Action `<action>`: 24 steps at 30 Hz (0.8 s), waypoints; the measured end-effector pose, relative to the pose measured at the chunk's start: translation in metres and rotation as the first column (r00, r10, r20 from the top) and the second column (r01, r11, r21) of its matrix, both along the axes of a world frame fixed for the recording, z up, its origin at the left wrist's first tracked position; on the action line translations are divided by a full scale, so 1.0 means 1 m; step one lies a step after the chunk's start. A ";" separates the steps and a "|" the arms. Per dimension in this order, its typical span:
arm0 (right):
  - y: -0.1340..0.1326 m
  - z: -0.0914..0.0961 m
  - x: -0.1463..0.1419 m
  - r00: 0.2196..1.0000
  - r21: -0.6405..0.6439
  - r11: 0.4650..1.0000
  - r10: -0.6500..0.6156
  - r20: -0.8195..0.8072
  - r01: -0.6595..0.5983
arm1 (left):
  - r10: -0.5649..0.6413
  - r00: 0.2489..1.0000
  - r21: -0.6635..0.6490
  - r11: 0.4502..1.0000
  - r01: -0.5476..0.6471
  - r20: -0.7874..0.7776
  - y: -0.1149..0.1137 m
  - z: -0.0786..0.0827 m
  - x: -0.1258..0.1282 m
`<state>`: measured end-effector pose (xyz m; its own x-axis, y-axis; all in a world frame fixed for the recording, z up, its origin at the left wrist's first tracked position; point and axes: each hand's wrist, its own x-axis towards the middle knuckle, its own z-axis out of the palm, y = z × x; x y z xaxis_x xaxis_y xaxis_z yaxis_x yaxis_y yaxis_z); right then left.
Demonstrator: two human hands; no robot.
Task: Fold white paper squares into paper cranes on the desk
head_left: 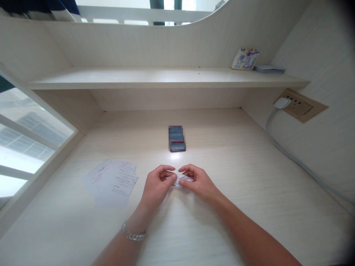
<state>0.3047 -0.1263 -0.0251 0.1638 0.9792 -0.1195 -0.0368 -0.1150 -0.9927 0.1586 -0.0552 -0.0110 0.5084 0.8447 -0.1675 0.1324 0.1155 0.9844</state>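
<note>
Head: pale shelved desk (235, 155) beneath hands (154, 183)

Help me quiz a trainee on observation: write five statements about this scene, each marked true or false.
1. The left hand and right hand both hold the white paper. True.
2. The bracelet is on the right wrist. False: the bracelet is on the left wrist.
3. Sheets with writing lie left of the hands. True.
4. Nothing is plugged into the wall socket. False: a white plug sits in the wall socket.
5. The dark object lies beyond the hands. True.
</note>
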 end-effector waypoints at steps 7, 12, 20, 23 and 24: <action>-0.002 0.001 0.000 0.999 -0.021 1.000 -0.007 0.034 0.008 | -0.055 0.997 -0.045 0.997 0.057 0.051 -0.002 0.002 0.002; -0.003 0.004 0.001 1.000 -0.035 0.999 -0.003 -0.009 0.003 | -0.005 0.997 -0.084 0.996 0.011 0.072 -0.001 0.002 0.000; 0.000 -0.001 0.001 0.997 -0.021 0.999 -0.035 -0.071 0.034 | 0.012 0.997 -0.121 0.993 -0.003 0.072 0.000 0.002 -0.001; 0.002 -0.001 0.001 0.993 -0.008 0.998 -0.064 -0.096 0.064 | 0.014 0.998 -0.132 0.991 -0.005 0.066 0.001 0.000 -0.001; 0.002 -0.002 0.002 0.993 -0.003 0.998 -0.069 -0.098 0.069 | 0.010 0.997 -0.143 0.990 0.001 0.070 0.001 0.000 -0.001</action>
<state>0.3066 -0.1242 -0.0267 0.2188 0.9659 -0.1382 -0.1415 -0.1087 -0.9840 0.1573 -0.0544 -0.0114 0.5195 0.8169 -0.2508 0.0624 0.2565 0.9645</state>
